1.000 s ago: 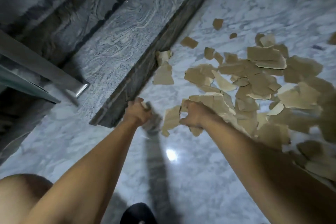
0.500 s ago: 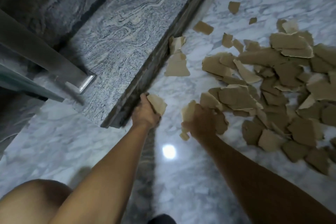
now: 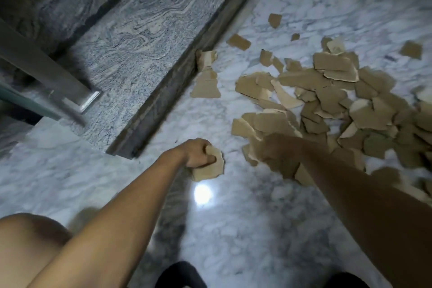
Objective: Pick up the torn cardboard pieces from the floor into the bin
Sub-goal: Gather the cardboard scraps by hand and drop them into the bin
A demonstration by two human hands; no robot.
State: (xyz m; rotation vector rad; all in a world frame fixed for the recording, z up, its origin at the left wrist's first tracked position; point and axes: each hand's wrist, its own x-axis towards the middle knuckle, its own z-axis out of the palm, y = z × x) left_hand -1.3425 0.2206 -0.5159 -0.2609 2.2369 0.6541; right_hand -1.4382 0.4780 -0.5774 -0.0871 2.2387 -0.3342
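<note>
White marble floor [image 3: 257, 229] runs alongside a grey granite step [image 3: 145, 54], and a bright glare [image 3: 203, 194] shines on the marble a little way off the step's near corner. The torn cardboard pieces [image 3: 327, 100] lie heaped on the floor to the right of the step, with two stray scraps [image 3: 207, 86] just beside its dark edge. Close to the step's near corner, the person's left hand [image 3: 195, 153] has its fingers curled tight round one cardboard piece [image 3: 210, 169]. The right hand [image 3: 273, 147], farther from the step at the heap's near edge, is smeared by motion; whether it holds anything I cannot tell.
</note>
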